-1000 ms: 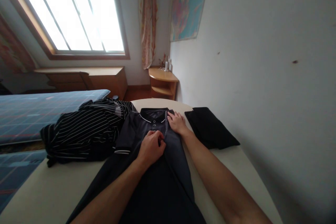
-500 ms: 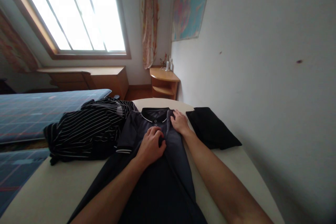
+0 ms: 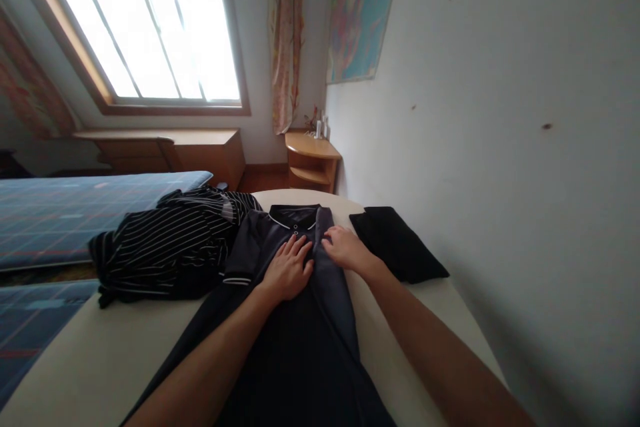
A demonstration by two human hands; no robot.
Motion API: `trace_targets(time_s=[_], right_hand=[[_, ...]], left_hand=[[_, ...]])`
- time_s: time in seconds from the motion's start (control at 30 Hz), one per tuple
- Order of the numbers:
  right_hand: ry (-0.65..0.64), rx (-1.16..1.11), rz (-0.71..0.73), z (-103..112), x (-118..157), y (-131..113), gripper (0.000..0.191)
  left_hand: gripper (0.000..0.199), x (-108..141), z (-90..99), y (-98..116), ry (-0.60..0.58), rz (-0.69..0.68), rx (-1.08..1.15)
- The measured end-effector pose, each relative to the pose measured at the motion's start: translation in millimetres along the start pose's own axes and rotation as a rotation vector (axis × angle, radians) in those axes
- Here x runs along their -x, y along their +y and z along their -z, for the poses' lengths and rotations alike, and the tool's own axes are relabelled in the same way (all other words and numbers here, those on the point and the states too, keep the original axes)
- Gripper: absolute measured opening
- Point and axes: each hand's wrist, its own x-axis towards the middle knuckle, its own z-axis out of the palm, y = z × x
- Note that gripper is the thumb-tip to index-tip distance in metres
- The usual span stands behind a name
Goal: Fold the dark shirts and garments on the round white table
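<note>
A dark polo shirt with a white-edged collar and buttons lies front up, its collar at the far end. Its right side is folded inward in a long strip; the left sleeve, banded in white, still sticks out. My left hand rests flat on the chest below the buttons, fingers spread. My right hand is at the folded right edge near the shoulder, fingers loosely bent and apart, with no cloth pinched between them.
The shirt lies on a cream round-edged table. A heap of black striped clothing is on the left, a folded black garment on the right. Beyond stand a plaid mattress and a corner shelf; a white wall runs along the right.
My left hand has flattened out from a curled pose onto the chest. My right hand has slid down from the shoulder toward me along the folded edge.
</note>
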Motion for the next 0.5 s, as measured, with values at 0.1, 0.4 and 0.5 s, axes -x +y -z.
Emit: trace_targets(time_s=[0.1,0.4,0.5], right_hand=[[-0.075,0.064,0.089,15.5,38.7,-9.8,0.037],[-0.154,0.101,0.061,28.2,102.4,-2.6,0.042],[-0.162,0.079,-0.011,28.2,110.9,6.3,0.035]], left_hand=[[0.051,-10.4,-4.0,-0.3,0.007,0.013,-0.011],[0.05,-58.4,-15.1,-2.1,0.043,0.079,0.0],[0.049,-71.0,-17.3,-7.4,0.055,0.067,0.025]])
